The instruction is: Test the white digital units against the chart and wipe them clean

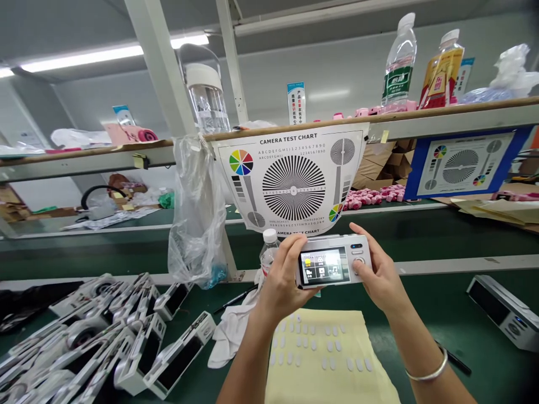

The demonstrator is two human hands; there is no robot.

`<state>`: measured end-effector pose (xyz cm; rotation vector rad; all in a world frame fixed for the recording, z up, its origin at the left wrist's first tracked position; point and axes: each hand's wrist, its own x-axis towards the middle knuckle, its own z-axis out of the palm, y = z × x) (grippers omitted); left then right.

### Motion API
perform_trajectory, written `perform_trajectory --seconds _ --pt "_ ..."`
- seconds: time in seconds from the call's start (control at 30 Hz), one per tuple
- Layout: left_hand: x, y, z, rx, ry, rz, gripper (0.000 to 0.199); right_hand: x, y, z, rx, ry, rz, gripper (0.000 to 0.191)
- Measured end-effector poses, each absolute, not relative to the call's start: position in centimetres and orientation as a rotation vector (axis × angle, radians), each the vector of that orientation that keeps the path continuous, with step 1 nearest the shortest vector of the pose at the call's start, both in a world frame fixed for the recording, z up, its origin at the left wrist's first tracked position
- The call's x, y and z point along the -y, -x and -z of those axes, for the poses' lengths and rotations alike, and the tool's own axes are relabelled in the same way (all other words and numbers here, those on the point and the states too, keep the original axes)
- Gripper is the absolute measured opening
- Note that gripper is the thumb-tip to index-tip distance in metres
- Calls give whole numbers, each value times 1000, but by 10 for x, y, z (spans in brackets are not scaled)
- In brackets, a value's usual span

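Camera (pixel 334 261) held just below test chart (pixel 293 188), long axis left-right, right end slightly higher. Left hand (pixel 281 275) grips left end; right hand (pixel 379 275) grips right, nearer buttons, thumb at round pad (pixel 359 260).

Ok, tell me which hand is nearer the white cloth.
Left. The left hand holds the left end of the lit camera, up and right of the white cloth in the picture; the right hand holds the other end, farther right.
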<state>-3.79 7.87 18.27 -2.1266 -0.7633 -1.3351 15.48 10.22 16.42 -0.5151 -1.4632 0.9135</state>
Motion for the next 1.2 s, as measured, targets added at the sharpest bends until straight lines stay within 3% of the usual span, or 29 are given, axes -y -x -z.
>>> perform_trajectory --seconds 0.53,0.87,1.2 --pt "-90 39 -180 715 2165 1439 71 -97 -165 -171 1429 339 -1152 63" --pt "-70 51 -190 787 2106 1404 75 -87 -152 -171 1363 261 -1205 54" --pt "-55 35 -195 616 1794 1258 67 -83 -144 -165 1255 321 -980 60"
